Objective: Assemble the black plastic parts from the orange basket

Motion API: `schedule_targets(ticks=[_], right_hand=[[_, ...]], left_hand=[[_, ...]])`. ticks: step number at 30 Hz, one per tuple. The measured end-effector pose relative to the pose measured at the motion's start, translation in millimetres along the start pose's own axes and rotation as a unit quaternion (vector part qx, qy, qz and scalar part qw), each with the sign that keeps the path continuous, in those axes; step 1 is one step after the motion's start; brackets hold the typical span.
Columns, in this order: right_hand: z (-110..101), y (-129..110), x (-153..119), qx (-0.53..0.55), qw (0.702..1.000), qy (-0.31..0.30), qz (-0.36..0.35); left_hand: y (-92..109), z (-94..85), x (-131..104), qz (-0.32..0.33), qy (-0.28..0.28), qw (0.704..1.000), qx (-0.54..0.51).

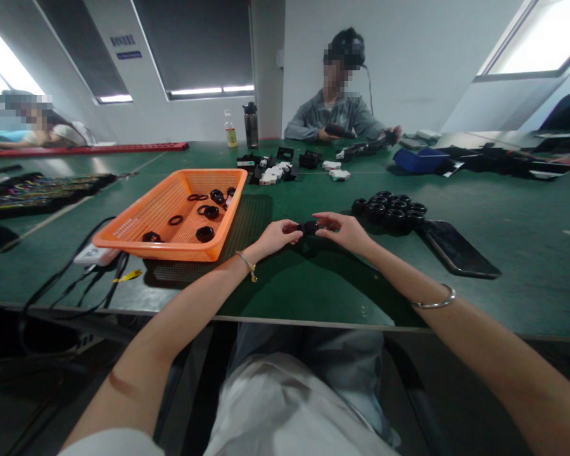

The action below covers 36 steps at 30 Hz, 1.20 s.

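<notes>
Above the green table, my left hand (280,235) pinches the left end of a small black plastic fitting (308,228). My right hand (344,231) has its thumb and index finger at the other end of the same fitting. Fine detail of the fitting is too dark and small to make out. To the left stands an orange basket (171,250), in which several black nut-like pieces (204,234) and thin black rings (175,220) lie loose. A cluster of round black fittings (394,218) sits just beyond my right hand.
A black phone (458,248) lies right of the cluster. White and black parts (275,172) are spread farther back, near a dark bottle (251,125) and a blue bin (418,161). Cables (71,278) hang over the left table edge. A person (337,114) sits opposite, another far left.
</notes>
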State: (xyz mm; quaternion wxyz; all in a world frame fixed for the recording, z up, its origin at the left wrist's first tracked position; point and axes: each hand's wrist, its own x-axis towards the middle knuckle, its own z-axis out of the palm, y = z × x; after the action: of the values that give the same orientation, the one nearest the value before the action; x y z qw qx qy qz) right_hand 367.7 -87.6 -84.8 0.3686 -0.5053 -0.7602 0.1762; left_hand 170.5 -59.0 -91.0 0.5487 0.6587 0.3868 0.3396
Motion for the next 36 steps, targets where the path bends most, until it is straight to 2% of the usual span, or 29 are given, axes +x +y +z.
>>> schedule_targets(ticks=[7,16,22,36], right_hand=[[-4.7,-4.2,-1.8,0.015,1.000,-0.009,-0.017],[-3.8,-3.1,-0.4,0.005,0.999,0.004,-0.031],[-3.1,-4.4,-1.1,-0.005,1.000,-0.005,-0.014],[-0.9,-3.7,-2.2,0.048,0.999,0.004,-0.002]], left_hand=[[3.9,0.0,-1.1,-0.014,-0.007,1.000,-0.001],[-1.0,-1.0,0.8,-0.006,-0.013,1.000,-0.008],[0.0,-0.6,-0.1,-0.007,-0.007,1.000,0.006],[-0.2,-1.3,-0.1,-0.005,-0.009,1.000,-0.003]])
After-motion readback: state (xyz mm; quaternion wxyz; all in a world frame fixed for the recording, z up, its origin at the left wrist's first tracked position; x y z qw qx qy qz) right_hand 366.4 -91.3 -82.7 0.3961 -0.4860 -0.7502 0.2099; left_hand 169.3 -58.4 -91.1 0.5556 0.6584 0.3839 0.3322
